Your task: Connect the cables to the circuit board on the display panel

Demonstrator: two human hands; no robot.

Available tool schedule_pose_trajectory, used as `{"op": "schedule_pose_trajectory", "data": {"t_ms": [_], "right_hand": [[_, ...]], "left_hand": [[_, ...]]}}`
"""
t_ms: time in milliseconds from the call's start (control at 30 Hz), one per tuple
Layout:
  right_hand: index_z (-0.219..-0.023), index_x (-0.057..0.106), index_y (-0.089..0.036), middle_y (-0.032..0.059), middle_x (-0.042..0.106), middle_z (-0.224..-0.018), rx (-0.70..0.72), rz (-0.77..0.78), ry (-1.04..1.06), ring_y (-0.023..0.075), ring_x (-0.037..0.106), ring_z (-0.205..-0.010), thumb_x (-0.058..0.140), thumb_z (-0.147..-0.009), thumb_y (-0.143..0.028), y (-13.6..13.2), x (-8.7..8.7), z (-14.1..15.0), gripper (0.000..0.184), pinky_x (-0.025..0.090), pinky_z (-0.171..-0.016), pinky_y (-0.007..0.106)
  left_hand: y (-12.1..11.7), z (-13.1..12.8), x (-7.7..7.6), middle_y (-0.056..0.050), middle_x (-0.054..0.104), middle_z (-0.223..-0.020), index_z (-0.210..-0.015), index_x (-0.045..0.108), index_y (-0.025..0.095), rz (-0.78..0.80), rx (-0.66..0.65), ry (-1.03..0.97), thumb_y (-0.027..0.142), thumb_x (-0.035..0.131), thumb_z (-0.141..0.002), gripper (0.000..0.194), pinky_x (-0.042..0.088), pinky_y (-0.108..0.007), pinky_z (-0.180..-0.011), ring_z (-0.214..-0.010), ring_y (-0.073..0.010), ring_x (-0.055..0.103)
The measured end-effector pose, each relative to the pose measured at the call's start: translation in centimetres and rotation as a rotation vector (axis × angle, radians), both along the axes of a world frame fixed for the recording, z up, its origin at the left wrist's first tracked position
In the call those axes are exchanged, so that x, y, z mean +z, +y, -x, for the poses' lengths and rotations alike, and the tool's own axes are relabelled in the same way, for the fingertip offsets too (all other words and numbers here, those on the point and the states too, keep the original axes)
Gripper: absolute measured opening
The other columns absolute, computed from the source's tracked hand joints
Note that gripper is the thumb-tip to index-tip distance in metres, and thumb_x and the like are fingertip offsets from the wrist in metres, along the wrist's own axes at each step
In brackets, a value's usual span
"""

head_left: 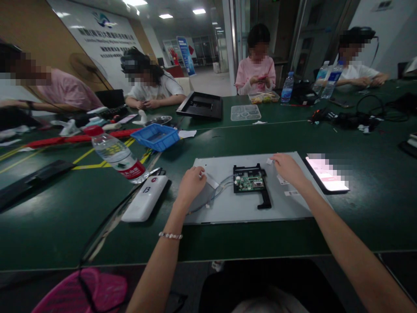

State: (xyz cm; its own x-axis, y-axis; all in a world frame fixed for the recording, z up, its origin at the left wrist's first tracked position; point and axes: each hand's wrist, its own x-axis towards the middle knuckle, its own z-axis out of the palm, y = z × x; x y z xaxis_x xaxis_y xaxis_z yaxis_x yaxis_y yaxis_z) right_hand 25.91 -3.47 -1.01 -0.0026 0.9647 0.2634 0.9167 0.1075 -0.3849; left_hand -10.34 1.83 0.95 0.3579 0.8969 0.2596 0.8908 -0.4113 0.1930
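One long green bench (234, 241) fills most of the view, and on it, squarely before the person, lies a flat grey panel (221, 211). A blue tray (155, 141) stands farther back, on the left. The right hand (288, 169) is at the panel's far right part; the left hand (191, 188) is over its left side. Beside the panel lie a lit phone (325, 174) on the right and a white device (145, 200) on the left. A black bracket (266, 198) rests near the panel's middle, framing a green circuit board (249, 182), with thin grey cables (224, 184) running left from it.

Smaller still, a white strip (211, 180) touches the left fingertips; that grip is curled, but whether it holds the strip I cannot tell. The right grip pinches a small white tab (269, 161).

Good work here probably calls for light fingertips, slow, even movement close to the surface, and forearms kept from pressing on the panel. The cables look easy to snag, so the left hand is best kept above them, with no pull toward the circuit board.
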Motion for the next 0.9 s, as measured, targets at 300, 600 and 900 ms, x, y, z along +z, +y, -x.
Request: {"op": "schedule_pose_trajectory", "data": {"t_ms": [300, 600, 900], "right_hand": [[-0.107, 0.066, -0.015, 0.0109, 0.065, -0.114, -0.002, 0.015, 0.021, 0.0227, 0.057, -0.108, 0.039, -0.087, -0.016, -0.5, -0.1, -0.1, 0.034, 0.04, -0.095, 0.033], [-0.111, 0.064, -0.014, 0.0112, 0.064, -0.114, -0.019, -0.003, -0.012, 0.0233, 0.057, -0.107, 0.039, -0.087, -0.016, -0.9, 0.3, 0.1, 0.034, 0.04, -0.095, 0.034], [-0.116, 0.06, -0.012, 0.012, 0.062, -0.117, -0.041, -0.023, 0.006, 0.0234, 0.056, -0.108, 0.04, -0.087, -0.016, -0.8, 0.1, 0.0, 0.036, 0.041, -0.095, 0.035]], "left_hand": [[0.2, 0.1, -0.4, -0.006, 0.063, -0.088, -0.087, 0.059, 0.019, -0.004, -0.056, -0.12, 0.018, 0.041, -0.079, 0.02, 0.045, -0.033, -0.079, -0.085, -0.0209, 0.057], [0.3, 0.1, -0.4, -0.008, 0.062, -0.095, -0.092, 0.06, 0.018, -0.022, -0.05, -0.044, 0.014, 0.04, -0.08, 0.024, 0.045, -0.035, -0.085, -0.092, -0.0225, 0.057], [-0.6, -1.0, 0.5, -0.009, 0.054, -0.118, -0.115, 0.054, 0.018, -0.055, -0.043, -0.051, 0.01, 0.042, -0.08, 0.038, 0.041, -0.041, -0.095, -0.11, -0.025, 0.051]]}}
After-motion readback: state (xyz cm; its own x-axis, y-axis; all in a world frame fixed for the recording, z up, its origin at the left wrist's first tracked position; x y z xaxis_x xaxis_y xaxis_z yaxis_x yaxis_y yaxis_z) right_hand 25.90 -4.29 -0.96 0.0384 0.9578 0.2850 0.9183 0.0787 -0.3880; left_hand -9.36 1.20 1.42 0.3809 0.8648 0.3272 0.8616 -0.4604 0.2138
